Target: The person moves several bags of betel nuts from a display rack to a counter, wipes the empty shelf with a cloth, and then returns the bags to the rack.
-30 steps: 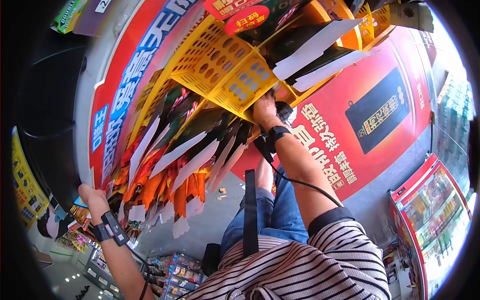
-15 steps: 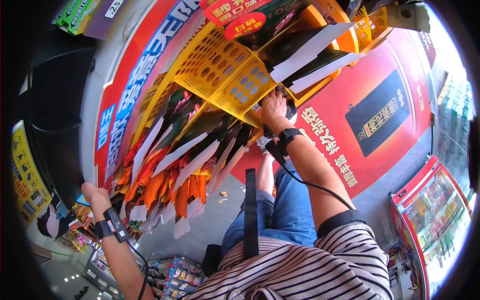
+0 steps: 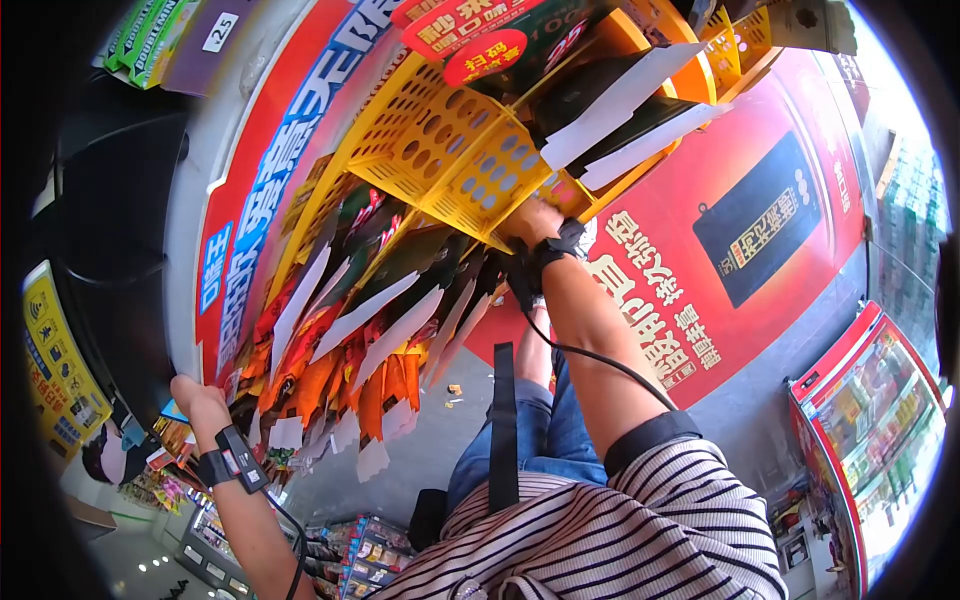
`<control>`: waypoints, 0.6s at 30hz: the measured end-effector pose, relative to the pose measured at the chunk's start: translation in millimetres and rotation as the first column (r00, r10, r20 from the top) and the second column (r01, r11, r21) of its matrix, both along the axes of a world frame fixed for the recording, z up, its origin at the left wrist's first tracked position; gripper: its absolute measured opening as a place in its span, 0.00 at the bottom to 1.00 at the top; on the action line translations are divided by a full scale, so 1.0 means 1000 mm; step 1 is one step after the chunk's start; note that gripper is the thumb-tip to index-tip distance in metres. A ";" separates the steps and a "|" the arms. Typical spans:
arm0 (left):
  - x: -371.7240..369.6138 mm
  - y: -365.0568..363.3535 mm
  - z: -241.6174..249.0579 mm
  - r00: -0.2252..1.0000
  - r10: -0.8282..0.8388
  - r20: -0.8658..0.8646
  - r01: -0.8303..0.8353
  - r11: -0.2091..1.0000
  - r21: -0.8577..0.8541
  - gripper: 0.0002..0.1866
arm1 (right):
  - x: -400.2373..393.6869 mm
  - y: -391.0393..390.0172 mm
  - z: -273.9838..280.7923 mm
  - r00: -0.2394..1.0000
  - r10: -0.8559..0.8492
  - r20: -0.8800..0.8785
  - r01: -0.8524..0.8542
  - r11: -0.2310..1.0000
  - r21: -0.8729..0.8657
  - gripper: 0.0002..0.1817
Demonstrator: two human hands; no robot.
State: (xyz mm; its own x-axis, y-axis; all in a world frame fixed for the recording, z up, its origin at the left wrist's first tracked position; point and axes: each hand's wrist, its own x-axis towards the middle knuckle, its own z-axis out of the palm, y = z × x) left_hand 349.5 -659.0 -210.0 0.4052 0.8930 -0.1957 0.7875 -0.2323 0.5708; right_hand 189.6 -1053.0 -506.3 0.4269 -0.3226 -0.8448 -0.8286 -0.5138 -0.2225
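Observation:
My right hand [image 3: 537,221] is at the near right corner of a yellow plastic basket [image 3: 455,130], its fingers hidden behind the basket wall. Round that wrist is a black strap with a cable. At the far left, my left hand [image 3: 198,399] is beside the edge of the red and blue display panel [image 3: 262,175]; its fingers are turned away and I cannot make them out. Between the hands hang many orange and dark snack packets [image 3: 385,385] with pale upper edges, below the basket. More dark packets [image 3: 590,110] stand in the yellow compartments on the right.
A red poster [image 3: 680,290] showing a dark packet covers the surface on the right. Past it stands a red-framed glass cabinet [image 3: 860,410]. Gum boxes [image 3: 150,40] are at top left, above a black surface [image 3: 115,200]. Small scraps [image 3: 454,392] lie on the grey floor.
My right hand has moved slightly left and its fingers have gone out of sight behind the basket wall. My left hand has shifted slightly down and right in view.

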 end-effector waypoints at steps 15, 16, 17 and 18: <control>0.002 -0.001 -0.002 1.000 0.008 -0.003 -0.008 1.000 -0.001 0.21 | -0.002 -0.021 -0.001 0.955 0.245 -0.167 -0.280 0.931 -0.233 0.27; 0.002 -0.002 -0.002 1.000 0.006 -0.006 -0.006 1.000 0.000 0.21 | 0.009 -0.022 0.011 0.933 0.249 -0.259 -0.296 0.941 -0.161 0.27; 0.002 -0.003 -0.001 1.000 0.004 -0.009 -0.004 1.000 0.000 0.21 | 0.015 -0.026 0.008 0.935 0.183 -0.304 -0.215 0.974 -0.074 0.28; 0.003 -0.004 -0.001 1.000 0.000 -0.010 0.000 1.000 -0.001 0.21 | 0.014 -0.021 -0.003 0.962 0.082 -0.260 -0.118 0.985 -0.126 0.27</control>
